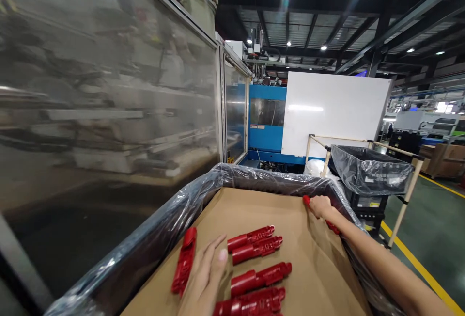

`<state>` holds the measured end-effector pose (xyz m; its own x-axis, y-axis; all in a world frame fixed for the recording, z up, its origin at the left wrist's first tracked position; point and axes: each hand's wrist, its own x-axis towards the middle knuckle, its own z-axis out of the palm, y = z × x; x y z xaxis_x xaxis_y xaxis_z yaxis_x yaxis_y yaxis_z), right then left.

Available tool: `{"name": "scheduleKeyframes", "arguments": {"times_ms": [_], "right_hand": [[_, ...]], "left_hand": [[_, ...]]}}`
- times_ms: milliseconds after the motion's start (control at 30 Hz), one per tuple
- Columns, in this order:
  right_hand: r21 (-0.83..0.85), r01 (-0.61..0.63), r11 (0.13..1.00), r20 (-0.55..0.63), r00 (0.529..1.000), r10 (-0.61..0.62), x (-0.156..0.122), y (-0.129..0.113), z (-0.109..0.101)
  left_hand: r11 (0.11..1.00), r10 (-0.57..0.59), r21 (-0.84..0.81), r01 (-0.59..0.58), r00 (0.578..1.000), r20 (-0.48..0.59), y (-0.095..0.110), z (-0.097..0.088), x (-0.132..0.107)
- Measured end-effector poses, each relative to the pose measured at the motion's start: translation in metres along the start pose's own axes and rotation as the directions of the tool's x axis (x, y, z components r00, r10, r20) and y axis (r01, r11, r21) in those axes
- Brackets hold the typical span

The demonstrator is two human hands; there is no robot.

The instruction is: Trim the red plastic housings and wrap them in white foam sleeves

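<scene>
Several red moulded plastic parts [259, 277] lie in rows on a brown cardboard sheet [254, 209] inside a plastic-lined box. My left hand [203, 282] rests flat on the cardboard, fingers stretched out, between an upright-lying red part [184, 260] on its left and the rows on its right. My right hand [319, 206] reaches to the far right edge of the box and is closed round another red part [332, 226], which sticks out on both sides of the fist.
The box's clear plastic liner [174, 209] drapes over its rim. A glazed machine enclosure [109, 88] stands close on the left. A second lined bin [366, 170] on a pipe frame stands behind at right, with a white board [334, 112] and a yellow floor line [421, 267].
</scene>
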<state>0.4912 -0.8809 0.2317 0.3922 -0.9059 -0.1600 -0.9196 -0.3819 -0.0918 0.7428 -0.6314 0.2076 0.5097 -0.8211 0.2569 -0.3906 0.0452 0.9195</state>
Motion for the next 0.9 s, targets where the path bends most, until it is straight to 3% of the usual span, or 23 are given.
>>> {"name": "scheduleKeyframes", "arguments": {"times_ms": [100, 267, 367, 433, 500, 667, 800, 900], "right_hand": [[0.207, 0.2, 0.958, 0.103, 0.969, -0.224, -0.01, -0.009, -0.022], [0.507, 0.456, 0.731, 0.204, 0.761, -0.616, -0.049, -0.041, -0.04], [0.564, 0.52, 0.641, 0.229, 0.647, -0.727, -0.073, -0.059, -0.051], [0.567, 0.561, 0.603, 0.219, 0.604, -0.767, -0.084, -0.066, -0.057], [0.551, 0.609, 0.571, 0.159, 0.594, -0.788, -0.09, -0.069, -0.061], [0.514, 0.687, 0.513, -0.004, 0.6, -0.8, -0.098, -0.069, -0.066], [0.518, 0.697, 0.496, -0.066, 0.61, -0.789, -0.105, -0.074, -0.072], [0.551, 0.667, 0.501, -0.047, 0.625, -0.779, -0.104, -0.077, -0.076]], "left_hand": [[0.999, 0.049, 0.013, -0.049, 0.998, 0.043, -0.008, 0.001, 0.001], [0.99, 0.091, -0.116, -0.085, 0.995, 0.048, -0.01, 0.007, -0.002], [0.987, 0.108, -0.14, -0.08, 0.974, 0.201, -0.007, 0.003, -0.003], [0.99, 0.115, -0.12, -0.08, 0.939, 0.323, -0.005, -0.001, -0.001], [0.989, 0.106, -0.135, -0.058, 0.918, 0.382, -0.005, -0.005, 0.001], [0.983, 0.112, -0.176, -0.043, 0.908, 0.404, -0.007, -0.01, 0.007], [0.977, 0.1, -0.21, -0.027, 0.932, 0.348, -0.007, -0.007, 0.004], [0.969, 0.076, -0.245, 0.006, 0.943, 0.323, -0.001, -0.005, -0.001]]}}
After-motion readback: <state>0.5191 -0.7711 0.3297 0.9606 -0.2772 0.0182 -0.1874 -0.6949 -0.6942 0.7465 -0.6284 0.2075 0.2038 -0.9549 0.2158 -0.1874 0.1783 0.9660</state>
